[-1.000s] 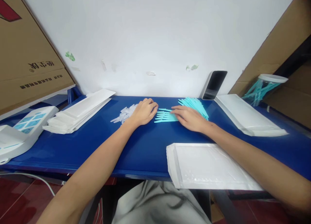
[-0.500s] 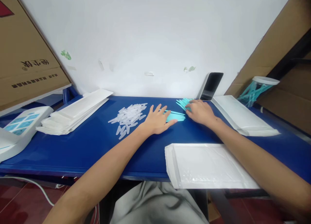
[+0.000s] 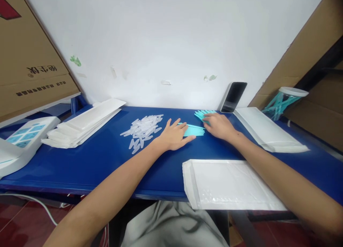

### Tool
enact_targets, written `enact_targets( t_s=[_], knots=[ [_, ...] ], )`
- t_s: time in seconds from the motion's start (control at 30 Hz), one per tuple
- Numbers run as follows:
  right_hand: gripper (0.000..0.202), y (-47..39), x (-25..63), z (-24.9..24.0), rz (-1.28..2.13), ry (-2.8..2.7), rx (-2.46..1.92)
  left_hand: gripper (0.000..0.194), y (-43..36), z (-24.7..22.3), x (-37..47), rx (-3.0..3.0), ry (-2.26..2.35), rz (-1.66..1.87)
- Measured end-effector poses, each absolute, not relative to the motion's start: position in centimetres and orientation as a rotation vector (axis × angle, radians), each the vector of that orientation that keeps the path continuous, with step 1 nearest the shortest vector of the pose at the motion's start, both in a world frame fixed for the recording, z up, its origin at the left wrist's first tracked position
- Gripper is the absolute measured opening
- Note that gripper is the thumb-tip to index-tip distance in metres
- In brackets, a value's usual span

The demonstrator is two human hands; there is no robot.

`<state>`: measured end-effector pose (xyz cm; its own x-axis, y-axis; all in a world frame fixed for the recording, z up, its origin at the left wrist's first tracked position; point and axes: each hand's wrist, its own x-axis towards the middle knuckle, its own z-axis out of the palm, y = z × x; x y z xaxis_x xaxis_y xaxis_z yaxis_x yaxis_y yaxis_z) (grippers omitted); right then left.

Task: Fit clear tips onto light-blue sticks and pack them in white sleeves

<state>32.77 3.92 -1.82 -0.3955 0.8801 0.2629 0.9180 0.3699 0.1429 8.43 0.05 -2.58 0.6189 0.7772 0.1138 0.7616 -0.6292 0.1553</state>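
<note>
My left hand lies with fingers spread at the left end of a fan of teal strips, partly covering them. My right hand is over the right side of a second bunch of teal strips near the wall; its fingertips point left and touch the strips, and whether they grip any cannot be made out. To the left of my left hand is a heap of translucent whitish pieces on the blue table.
A white padded envelope lies at the front edge, another at the right. Stacked envelopes and a white device are at the left. A phone leans on the wall. A clear jar holds teal strips.
The fingers of my left hand have drawn slightly closer together over the strips. My right hand has barely moved. The whole view has shifted a little.
</note>
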Motion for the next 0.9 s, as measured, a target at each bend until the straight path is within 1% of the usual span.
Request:
enact_targets(
  t_s=[0.33, 0.57, 0.67, 0.8, 0.9],
  knots=[
    [0.040, 4.2, 32.4, -2.4, -0.304, -2.569, -1.418, 0.064, -0.4, -2.4, 7.7, 2.806, 1.253, 0.209],
    [0.047, 4.6, 32.5, -3.2, -0.148, -2.530, -1.196, 0.064, -0.6, -2.2, 7.5, 2.806, 1.237, 0.170],
    [0.045, 4.5, 32.5, -3.0, -0.146, -2.474, -1.205, 0.063, -0.6, -2.3, 7.2, 2.807, 1.225, 0.170],
    [0.036, 4.4, 32.6, -2.5, -0.103, -2.510, -1.306, 0.057, -0.4, -2.4, 6.9, 2.834, 1.204, 0.167],
    [0.035, 4.4, 32.4, -2.4, -0.099, -2.538, -1.290, 0.054, -0.4, -2.4, 6.8, 2.839, 1.193, 0.149]
  ],
)
